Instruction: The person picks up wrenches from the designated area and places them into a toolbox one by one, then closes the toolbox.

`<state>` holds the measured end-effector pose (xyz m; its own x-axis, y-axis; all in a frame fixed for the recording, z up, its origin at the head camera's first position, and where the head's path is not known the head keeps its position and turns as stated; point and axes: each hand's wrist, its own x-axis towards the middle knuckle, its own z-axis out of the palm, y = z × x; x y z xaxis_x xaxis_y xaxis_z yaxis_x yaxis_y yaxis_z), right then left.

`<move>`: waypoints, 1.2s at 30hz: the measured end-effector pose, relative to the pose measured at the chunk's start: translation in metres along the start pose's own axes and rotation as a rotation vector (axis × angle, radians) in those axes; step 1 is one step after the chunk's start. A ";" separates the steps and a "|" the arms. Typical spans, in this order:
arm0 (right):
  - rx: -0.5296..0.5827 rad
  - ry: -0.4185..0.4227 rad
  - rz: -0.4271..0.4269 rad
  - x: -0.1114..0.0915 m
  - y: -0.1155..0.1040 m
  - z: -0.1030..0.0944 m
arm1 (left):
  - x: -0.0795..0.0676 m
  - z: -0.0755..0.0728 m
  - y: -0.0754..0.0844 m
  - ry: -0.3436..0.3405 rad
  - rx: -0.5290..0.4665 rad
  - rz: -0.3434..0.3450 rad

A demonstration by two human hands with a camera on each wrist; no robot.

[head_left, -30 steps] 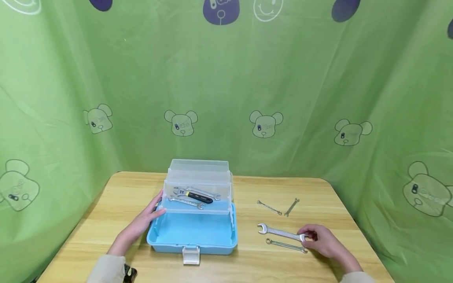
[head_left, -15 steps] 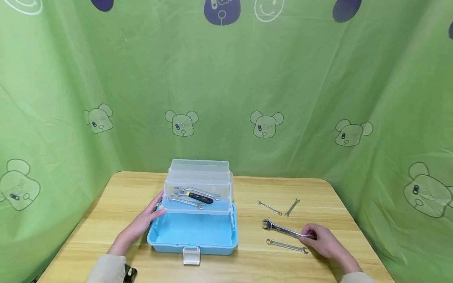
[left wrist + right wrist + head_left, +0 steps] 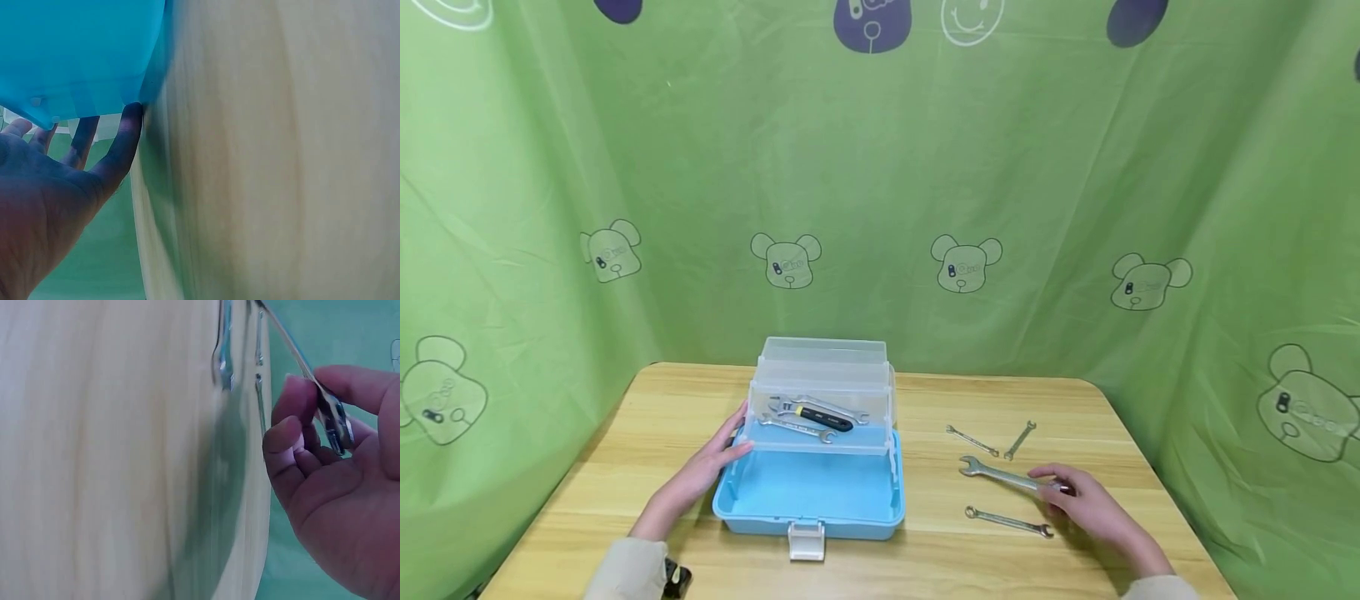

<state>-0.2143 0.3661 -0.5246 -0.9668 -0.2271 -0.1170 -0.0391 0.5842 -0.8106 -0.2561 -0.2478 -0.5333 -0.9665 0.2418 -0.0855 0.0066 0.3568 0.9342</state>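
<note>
The right hand pinches the large open-end wrench near one end between thumb and fingers, above the counter and right of the toolbox. The left hand, fingers spread and fairly straight, rests against the toolbox's left side, gripping nothing. Held so far off-centre, the large open-end wrench could tip or twist free and hit the combination wrench; a sideways push from the left hand might slide the toolbox.
</note>
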 end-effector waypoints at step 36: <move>0.755 -0.113 -0.254 0.002 -0.060 0.005 | -0.002 0.000 0.002 -0.004 -0.007 -0.005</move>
<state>-0.2132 0.3270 -0.4791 -0.9183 -0.3836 0.0980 -0.0336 -0.1711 -0.9847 -0.2542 -0.2475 -0.5316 -0.9655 0.2438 -0.0913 0.0002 0.3514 0.9362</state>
